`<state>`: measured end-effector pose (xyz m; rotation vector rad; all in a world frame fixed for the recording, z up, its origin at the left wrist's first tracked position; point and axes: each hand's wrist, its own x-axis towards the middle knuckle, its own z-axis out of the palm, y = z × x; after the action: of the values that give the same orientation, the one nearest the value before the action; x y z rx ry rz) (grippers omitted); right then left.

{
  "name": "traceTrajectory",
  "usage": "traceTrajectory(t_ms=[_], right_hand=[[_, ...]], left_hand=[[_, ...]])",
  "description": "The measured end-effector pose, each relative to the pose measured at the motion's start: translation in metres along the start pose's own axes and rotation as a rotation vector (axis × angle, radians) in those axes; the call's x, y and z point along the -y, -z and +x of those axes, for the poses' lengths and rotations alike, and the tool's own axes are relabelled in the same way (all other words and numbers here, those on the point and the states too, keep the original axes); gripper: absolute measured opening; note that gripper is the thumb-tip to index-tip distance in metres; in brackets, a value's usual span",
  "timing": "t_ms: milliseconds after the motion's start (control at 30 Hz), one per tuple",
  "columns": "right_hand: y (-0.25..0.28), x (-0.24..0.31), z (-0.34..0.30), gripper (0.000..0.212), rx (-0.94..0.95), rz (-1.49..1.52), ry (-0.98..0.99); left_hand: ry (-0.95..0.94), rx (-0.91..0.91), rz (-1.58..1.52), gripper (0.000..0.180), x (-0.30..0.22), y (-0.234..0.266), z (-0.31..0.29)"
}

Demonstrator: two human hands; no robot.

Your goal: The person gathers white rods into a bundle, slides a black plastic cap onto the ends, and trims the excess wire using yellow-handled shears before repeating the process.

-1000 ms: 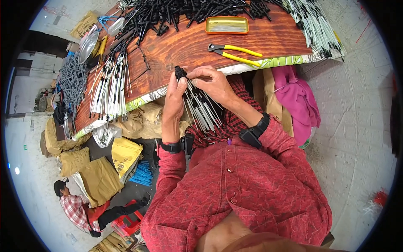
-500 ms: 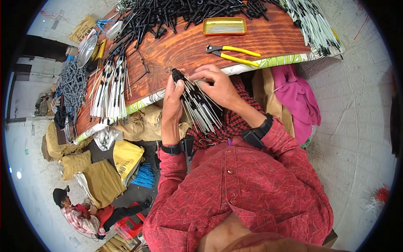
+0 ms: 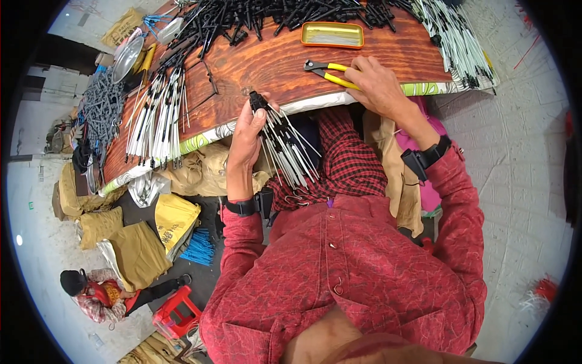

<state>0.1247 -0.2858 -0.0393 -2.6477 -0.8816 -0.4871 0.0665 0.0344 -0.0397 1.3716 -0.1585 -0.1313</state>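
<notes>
My left hand (image 3: 245, 130) is closed round the black top of an umbrella frame (image 3: 290, 148). Its white and black ribs hang in a loose bundle over my lap, just off the table's near edge. To the right, my right hand (image 3: 379, 88) lies over the yellow handles of a pair of cutting pliers (image 3: 317, 67). Those fingers curl onto the handles and partly cover them, while the dark jaws point left on the wooden table (image 3: 242, 67).
An orange tray (image 3: 332, 46) of thin wires sits beyond the pliers. Black parts (image 3: 285, 15) pile at the back. White-and-black rib bundles (image 3: 159, 121) lie left, and more white ribs (image 3: 451, 39) right. A person (image 3: 100, 294) sits at lower left near a red stool (image 3: 177, 312).
My right hand has left the umbrella frame and moved right onto the pliers' handles. My left hand still holds the frame in nearly the same place.
</notes>
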Motion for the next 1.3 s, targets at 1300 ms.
traceTrajectory(t_ms=[1300], right_hand=[[0.043,0.044,0.001,0.035,0.949,1.272,-0.43]], left_hand=[[0.017,0.116,0.221,0.054,-0.016,-0.04,-0.01]])
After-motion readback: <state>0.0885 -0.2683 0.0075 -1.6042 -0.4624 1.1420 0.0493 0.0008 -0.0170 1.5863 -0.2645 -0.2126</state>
